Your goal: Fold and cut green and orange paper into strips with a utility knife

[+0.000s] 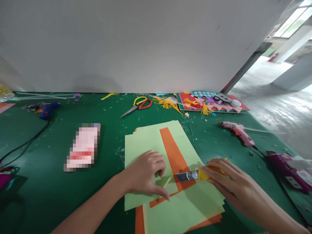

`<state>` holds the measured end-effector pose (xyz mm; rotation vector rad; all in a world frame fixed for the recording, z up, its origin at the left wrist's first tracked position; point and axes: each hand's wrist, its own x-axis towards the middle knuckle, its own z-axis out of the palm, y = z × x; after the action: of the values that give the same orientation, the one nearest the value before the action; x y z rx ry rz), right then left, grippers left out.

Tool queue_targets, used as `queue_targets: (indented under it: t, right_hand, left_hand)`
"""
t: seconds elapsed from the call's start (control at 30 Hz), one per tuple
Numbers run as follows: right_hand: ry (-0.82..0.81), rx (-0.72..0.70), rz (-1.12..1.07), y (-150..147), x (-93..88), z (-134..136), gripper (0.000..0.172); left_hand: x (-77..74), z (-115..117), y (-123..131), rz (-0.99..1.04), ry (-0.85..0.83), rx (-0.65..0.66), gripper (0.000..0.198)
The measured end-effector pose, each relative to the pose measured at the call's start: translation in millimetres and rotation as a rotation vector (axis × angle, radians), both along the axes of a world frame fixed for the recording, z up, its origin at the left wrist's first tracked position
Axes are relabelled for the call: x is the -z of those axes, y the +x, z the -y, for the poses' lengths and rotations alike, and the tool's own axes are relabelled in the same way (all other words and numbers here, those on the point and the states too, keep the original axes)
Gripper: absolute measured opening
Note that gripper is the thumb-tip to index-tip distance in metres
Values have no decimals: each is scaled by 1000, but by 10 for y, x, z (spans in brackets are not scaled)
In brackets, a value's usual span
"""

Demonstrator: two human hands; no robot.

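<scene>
My left hand (146, 174) presses down on a light green paper sheet (143, 146), fingers curled, thumb stretched toward the cut edge. My right hand (234, 187) grips a yellow utility knife (195, 175), its metal blade pointing left onto the orange paper (174, 152) that shows in a strip between the green sheets. The stack of green and orange sheets lies on the green table (60, 195) right in front of me.
Yellow and red scissors (138, 104) lie at the back. A pink glue gun (237, 131) and a purple one (287, 169) sit to the right, a blue one (46, 109) far left. A craft board (212, 102) with tassels lies at the back right. A pink packet (84, 146) lies left.
</scene>
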<state>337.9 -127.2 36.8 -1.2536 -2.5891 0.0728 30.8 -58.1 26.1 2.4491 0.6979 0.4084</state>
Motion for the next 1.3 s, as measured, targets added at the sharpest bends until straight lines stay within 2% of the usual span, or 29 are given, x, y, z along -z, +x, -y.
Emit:
queue_targets:
  t: [0.13, 0.27, 0.4, 0.5, 0.77, 0.87, 0.93, 1.0, 1.07, 1.17, 1.3]
  right_hand:
    - [-106, -56, 7, -73, -25, 11, 38]
    - [-99, -58, -14, -194, 8, 3, 43]
    - [-69, -89, -43, -261, 40, -47, 29]
    - [-58, -106, -42, -237, 72, -75, 28]
    - [-62, -73, 35, -96, 196, -83, 41]
    - [-96, -76, 20, -123, 212, -99, 42]
    - [-91, -77, 13, -155, 215, -123, 41]
    - [-76, -76, 27, -193, 213, -158, 40]
    - [-58, -69, 48, -235, 202, -200, 39]
    - [-36, -57, 67, -304, 182, -276, 36]
    - [-24, -38, 77, -375, 190, -385, 37]
  left_hand:
    - [-10, 3, -4, -6, -25, 3, 56]
    - [-17, 3, -10, -18, -19, 5, 55]
    - [-14, 3, -12, -15, -6, 3, 55]
    - [-10, 6, -12, -14, -12, 0, 55]
    - [-5, 9, -14, 22, -53, -15, 62]
    - [25, 1, -18, 92, -46, -143, 52]
    - [61, -8, -16, 77, 82, -320, 41]
    - [107, -17, -8, -12, 231, -433, 37]
    - [156, -27, 1, -128, 300, -435, 44]
    - [210, -36, 13, -255, 298, -384, 49]
    - [230, -47, 17, -304, 295, -382, 50]
